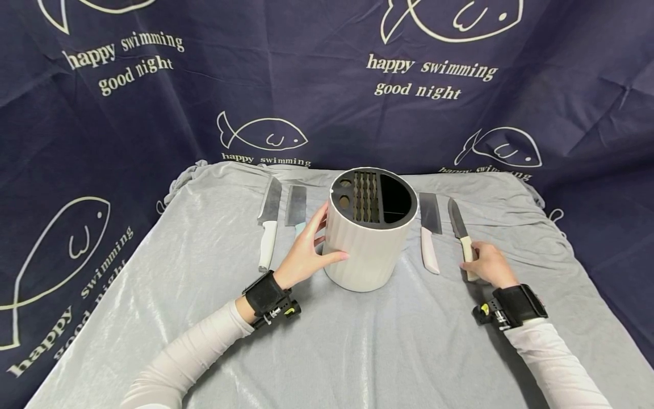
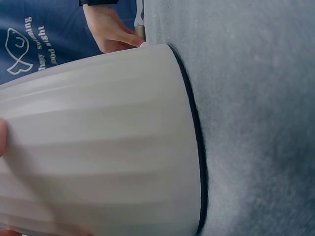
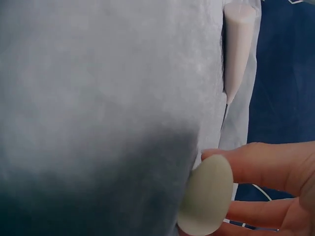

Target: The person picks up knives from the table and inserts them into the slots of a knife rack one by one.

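A white ribbed knife holder (image 1: 365, 255) with a black slotted top stands upright mid-table. My left hand (image 1: 304, 255) holds its left side, thumb on the front and fingers round the back; in the left wrist view the holder's ribbed wall (image 2: 108, 142) fills much of the frame. At the right, my right hand (image 1: 491, 263) grips the cream handle of a knife (image 1: 466, 247) lying on the cloth, blade pointing away. The right wrist view shows the handle's rounded end (image 3: 206, 196) between thumb and fingers. Beside it lies a pink-handled cleaver (image 1: 429, 250).
Left of the holder lie a white-handled knife (image 1: 268, 241) and a blue-handled cleaver (image 1: 296, 207), partly hidden by the left hand. A grey cloth (image 1: 286, 363) covers the table. Behind it hangs a dark blue curtain (image 1: 337, 119) with fish drawings.
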Available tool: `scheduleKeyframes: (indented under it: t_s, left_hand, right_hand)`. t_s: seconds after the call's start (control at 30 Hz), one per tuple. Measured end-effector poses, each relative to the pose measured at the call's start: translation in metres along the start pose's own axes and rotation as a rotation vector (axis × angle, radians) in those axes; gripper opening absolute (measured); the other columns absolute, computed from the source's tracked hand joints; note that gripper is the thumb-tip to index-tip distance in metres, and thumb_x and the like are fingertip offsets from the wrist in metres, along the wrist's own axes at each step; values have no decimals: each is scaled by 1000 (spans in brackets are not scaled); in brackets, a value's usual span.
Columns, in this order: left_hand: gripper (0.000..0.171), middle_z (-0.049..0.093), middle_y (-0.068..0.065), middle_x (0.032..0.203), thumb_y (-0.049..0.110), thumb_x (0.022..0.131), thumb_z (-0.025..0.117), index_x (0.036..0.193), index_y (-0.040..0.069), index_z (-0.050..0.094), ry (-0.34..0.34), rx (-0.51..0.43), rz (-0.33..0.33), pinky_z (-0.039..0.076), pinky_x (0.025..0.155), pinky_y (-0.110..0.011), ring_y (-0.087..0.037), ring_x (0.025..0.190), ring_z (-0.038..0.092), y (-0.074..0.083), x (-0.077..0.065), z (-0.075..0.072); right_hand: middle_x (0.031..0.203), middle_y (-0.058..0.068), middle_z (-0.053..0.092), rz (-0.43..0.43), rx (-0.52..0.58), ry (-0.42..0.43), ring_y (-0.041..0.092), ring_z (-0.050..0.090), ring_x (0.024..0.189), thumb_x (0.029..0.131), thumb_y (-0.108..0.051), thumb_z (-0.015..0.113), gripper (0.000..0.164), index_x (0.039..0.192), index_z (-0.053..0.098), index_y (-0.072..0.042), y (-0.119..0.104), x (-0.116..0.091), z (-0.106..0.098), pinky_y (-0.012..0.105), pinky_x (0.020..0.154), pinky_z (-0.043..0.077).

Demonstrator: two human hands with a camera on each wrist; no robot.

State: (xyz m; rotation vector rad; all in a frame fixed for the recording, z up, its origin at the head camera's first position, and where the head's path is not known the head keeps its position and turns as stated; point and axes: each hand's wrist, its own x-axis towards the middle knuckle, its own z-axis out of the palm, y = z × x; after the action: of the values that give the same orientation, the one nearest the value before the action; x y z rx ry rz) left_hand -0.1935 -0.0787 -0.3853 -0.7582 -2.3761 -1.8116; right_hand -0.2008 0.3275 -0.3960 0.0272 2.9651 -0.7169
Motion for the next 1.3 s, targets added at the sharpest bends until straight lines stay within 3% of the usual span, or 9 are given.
scheduleKeyframes:
  t_s: [0.27, 0.5, 1.07, 1.3]
  left_hand:
    - [105, 30, -5, 156, 12, 78, 83, 157, 21, 13, 6, 2, -13, 41, 109, -44, -20, 139, 34, 1, 0, 0]
    - [105, 30, -5, 155, 11, 78, 82, 157, 21, 14, 6, 3, -2, 41, 109, -45, -21, 139, 35, 1, -1, 0]
    - [106, 29, -4, 157, 11, 77, 83, 157, 22, 15, 6, -2, 7, 41, 109, -46, -22, 139, 35, -1, 0, 0]
    - [105, 27, -7, 158, 11, 78, 82, 157, 19, 13, 2, -20, 5, 39, 110, -47, -25, 140, 33, -1, 0, 0]
  right_hand:
    - [77, 15, 54, -37, -5, 27, 26, 51, 70, 76, -4, 72, 42, 105, 55, 19, -2, -2, -6, 29, 56, 40]
    - [80, 20, 61, 0, -12, 48, 29, 57, 72, 76, -6, 69, 44, 109, 57, 20, -2, -6, -15, 31, 57, 46]
    - [87, 33, 65, -77, -52, 389, 46, 59, 68, 72, -4, 69, 36, 100, 65, 17, -6, -12, -36, 50, 56, 46]
    - [88, 34, 65, -105, -48, 539, 56, 57, 78, 71, -3, 68, 35, 100, 66, 18, -10, -13, -45, 59, 65, 43]
